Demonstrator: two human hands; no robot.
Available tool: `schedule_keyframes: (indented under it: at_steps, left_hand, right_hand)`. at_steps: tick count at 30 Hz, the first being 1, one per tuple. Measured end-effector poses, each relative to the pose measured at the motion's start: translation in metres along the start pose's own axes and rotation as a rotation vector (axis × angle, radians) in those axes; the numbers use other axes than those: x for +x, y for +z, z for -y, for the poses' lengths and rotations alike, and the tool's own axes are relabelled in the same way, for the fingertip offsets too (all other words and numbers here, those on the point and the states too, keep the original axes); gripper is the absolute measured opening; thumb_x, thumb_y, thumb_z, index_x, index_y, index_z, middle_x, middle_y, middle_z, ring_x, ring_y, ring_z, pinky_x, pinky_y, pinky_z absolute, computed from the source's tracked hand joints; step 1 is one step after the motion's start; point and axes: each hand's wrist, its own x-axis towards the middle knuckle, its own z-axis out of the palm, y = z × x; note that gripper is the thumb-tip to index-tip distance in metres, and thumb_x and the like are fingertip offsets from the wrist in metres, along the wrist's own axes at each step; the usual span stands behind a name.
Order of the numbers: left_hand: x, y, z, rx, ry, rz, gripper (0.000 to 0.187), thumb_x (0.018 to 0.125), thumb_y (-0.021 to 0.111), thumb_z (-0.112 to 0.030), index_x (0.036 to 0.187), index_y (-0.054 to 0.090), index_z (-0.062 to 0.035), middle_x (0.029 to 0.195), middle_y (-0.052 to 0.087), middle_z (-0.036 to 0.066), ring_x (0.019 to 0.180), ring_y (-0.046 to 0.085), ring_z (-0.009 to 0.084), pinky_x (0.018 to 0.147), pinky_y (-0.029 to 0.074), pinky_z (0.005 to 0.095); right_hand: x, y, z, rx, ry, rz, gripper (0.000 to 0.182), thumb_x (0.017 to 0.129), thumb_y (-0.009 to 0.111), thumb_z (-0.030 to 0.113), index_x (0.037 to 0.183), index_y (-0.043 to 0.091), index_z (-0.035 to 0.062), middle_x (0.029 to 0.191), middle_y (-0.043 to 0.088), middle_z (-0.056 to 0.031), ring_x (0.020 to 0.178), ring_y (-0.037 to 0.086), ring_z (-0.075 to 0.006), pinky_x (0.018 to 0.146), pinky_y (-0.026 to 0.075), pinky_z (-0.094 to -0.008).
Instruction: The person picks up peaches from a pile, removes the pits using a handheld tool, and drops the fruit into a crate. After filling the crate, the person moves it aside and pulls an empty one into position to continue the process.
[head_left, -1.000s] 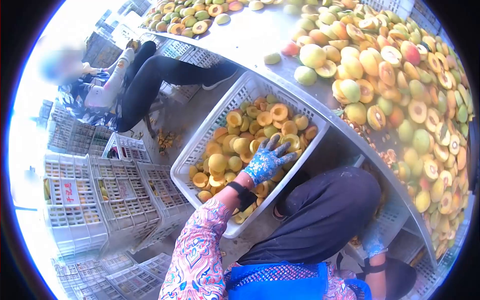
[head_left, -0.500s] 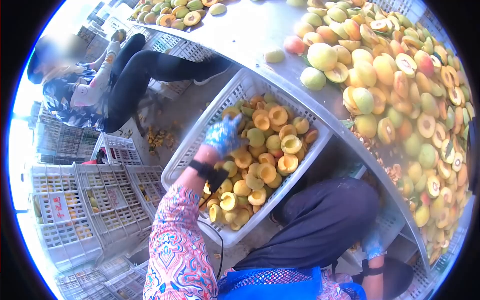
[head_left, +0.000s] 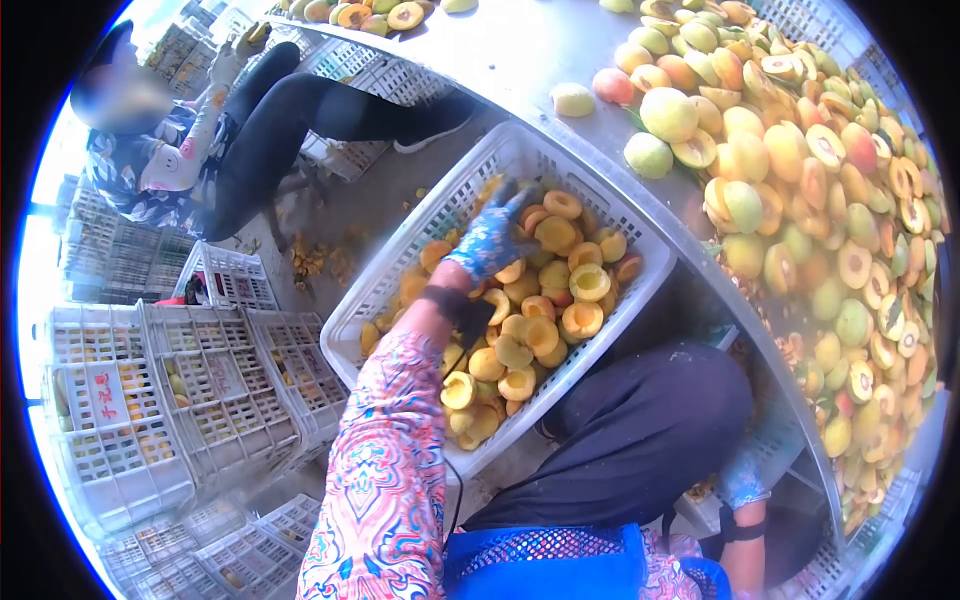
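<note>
My left hand [head_left: 488,238], in a blue patterned glove, reaches over the far part of a white plastic crate [head_left: 480,463]. Its fingers are spread and touch the apricot halves [head_left: 515,345] heaped there. Many of these halves lie hollow side up, with no stone in them. A dark band circles the left wrist. Low on the right, beside my knee, is my right hand [head_left: 742,482] in a similar glove; its fingers are mostly hidden, so I cannot see what they hold.
A metal table [head_left: 640,215] curves along the right, heaped with cut and whole apricots [head_left: 800,200]. Stacked white crates of fruit [head_left: 115,400] stand at the left. Another person [head_left: 170,165] sits at the upper left. Fruit scraps [head_left: 320,262] lie on the floor.
My left hand has moved right and farther up over the heap, its fingers spreading on the apricot halves. More fruit shows at the crate's left side. My right hand stays low beside my knee.
</note>
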Motion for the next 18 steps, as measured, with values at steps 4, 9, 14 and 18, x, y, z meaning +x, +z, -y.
schedule_keyframes:
  at_steps: [4,9,14,18]
  left_hand:
    - [-0.096,-0.045,-0.011,0.552,-0.053,0.277,0.088,0.069,0.079,-0.030,0.144,0.035,-0.0178,0.150,0.027,0.020,0.136,0.030,0.0404,0.109,0.034,0.0435]
    - [-0.204,-0.082,0.065,0.512,-0.396,0.547,0.073,0.070,0.076,-0.028,0.135,0.047,-0.0157,0.147,0.036,0.013,0.136,0.032,0.0384,0.106,0.034,0.0528]
    - [-0.219,-0.072,0.022,0.652,-0.200,0.185,0.062,0.074,0.073,-0.024,0.131,0.050,-0.0133,0.143,0.042,0.014,0.132,0.038,0.0365,0.107,0.034,0.0475]
    - [-0.182,-0.002,-0.041,0.272,0.127,0.101,0.056,0.078,0.070,-0.022,0.129,0.052,-0.0107,0.139,0.044,0.014,0.130,0.040,0.0373,0.106,0.035,0.0482]
  right_hand:
    - [0.008,-0.020,0.035,0.161,0.205,-0.123,0.034,0.082,0.056,0.003,0.116,0.056,-0.0033,0.110,0.063,-0.0235,0.101,0.059,-0.0402,0.085,0.047,-0.0414]
    - [0.002,-0.024,0.020,0.233,0.205,-0.084,0.036,0.084,0.054,0.000,0.120,0.053,-0.0047,0.108,0.063,-0.0240,0.101,0.061,-0.0364,0.085,0.047,-0.0393]
    - [0.011,-0.048,0.046,0.236,0.294,-0.093,0.036,0.085,0.055,0.003,0.120,0.053,-0.0051,0.109,0.063,-0.0237,0.100,0.062,-0.0347,0.086,0.047,-0.0380]
    - [0.012,-0.075,0.090,0.063,0.274,-0.288,0.037,0.086,0.056,0.004,0.121,0.051,-0.0054,0.110,0.062,-0.0238,0.102,0.061,-0.0344,0.089,0.046,-0.0360]
